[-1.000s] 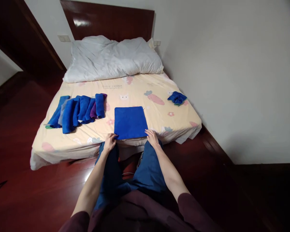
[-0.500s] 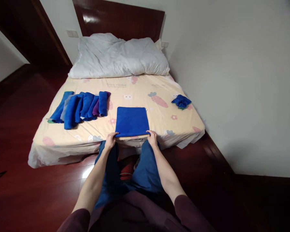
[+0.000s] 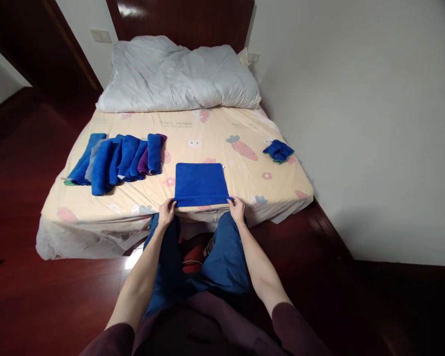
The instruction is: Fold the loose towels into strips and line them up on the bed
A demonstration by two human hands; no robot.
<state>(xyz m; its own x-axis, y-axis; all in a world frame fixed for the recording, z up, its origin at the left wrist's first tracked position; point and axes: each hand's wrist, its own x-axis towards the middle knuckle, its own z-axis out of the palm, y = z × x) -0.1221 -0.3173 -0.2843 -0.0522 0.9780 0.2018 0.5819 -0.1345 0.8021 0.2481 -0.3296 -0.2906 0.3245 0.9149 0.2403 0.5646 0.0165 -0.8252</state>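
Note:
A blue towel lies flat near the front edge of the bed, with a narrow strip of its near edge turned over. My left hand pinches the near left corner of that strip. At the near right corner, my right hand pinches the other end. Between the two hands the folded strip is held fairly straight. To the left lies a row of several rolled towels, mostly blue, with a purple and a grey one among them.
A crumpled blue cloth with green edging sits at the right side of the bed. A pale quilt is bunched by the dark headboard. The white wall stands along the right.
Both hands have lifted the towel's near edge and turned it away from me, so a folded strip now shows. The view has shifted slightly.

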